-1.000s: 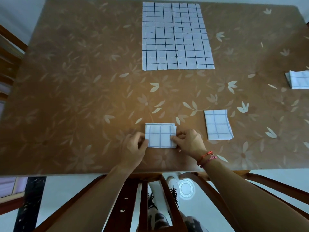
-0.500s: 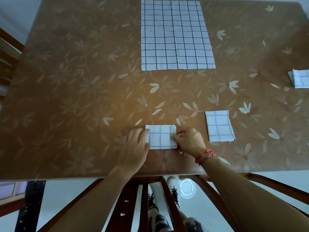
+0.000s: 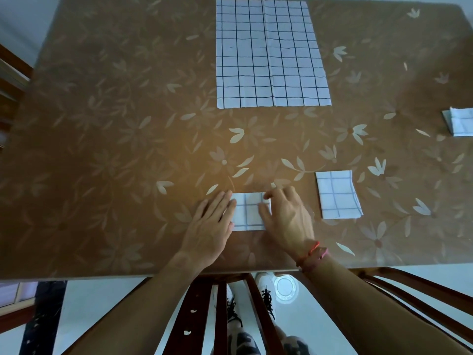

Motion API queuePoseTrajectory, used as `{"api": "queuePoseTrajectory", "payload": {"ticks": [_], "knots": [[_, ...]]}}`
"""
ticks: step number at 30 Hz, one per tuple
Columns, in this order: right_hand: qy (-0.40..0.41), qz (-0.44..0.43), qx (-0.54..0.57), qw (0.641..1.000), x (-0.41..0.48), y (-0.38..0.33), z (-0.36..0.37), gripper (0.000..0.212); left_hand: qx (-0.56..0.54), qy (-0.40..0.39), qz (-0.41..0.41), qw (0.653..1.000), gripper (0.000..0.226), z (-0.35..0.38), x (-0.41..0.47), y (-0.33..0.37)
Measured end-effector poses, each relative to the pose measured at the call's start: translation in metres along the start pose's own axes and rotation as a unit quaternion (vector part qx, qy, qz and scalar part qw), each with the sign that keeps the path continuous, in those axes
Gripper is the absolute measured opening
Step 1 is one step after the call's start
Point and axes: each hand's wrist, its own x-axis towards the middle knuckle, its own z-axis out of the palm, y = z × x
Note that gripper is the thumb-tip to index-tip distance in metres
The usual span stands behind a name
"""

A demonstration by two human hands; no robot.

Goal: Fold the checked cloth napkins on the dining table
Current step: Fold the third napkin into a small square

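On table (image 3: 128, 149), four checked napkins (image 3: 271, 55)

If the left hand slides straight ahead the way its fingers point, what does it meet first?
The left hand would cross bare table and probably meet the unfolded napkin first.
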Motion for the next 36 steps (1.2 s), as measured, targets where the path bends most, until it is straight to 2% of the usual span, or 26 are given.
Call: {"api": "queuePoseTrajectory", "payload": {"ticks": [1,3,7,11,15,24,36], "knots": [[0.007,-0.062,-0.01,0.998,-0.004,-0.006,0.006,0.021,0.0,0.002,0.0,1.0,0.052,0.001,-0.001,0.0],[-0.033,-0.143,-0.03,0.989,-0.01,-0.013,0.026,0.037,-0.001,0.003,0.003,1.0,0.052,0.002,-0.002,-0.002],[-0.086,-0.196,-0.052,0.975,-0.017,-0.012,0.057,0.053,-0.007,0.003,0.018,1.0,0.053,0.006,-0.002,-0.006],[-0.126,-0.206,-0.113,0.964,-0.018,0.0,0.064,0.059,-0.015,0.006,0.011,1.0,0.054,0.005,-0.002,-0.009],[-0.132,-0.209,-0.15,0.957,-0.017,0.001,0.061,0.062,-0.004,-0.004,0.013,1.0,0.054,0.003,0.0,-0.011],[-0.155,-0.179,-0.196,0.951,-0.015,0.038,0.034,0.067,0.02,-0.032,0.019,0.999,0.058,-0.003,-0.003,-0.025],[-0.188,-0.156,-0.226,0.943,-0.016,0.046,0.02,0.073,0.015,-0.04,0.002,0.999,0.058,-0.007,-0.003,-0.018]]}}
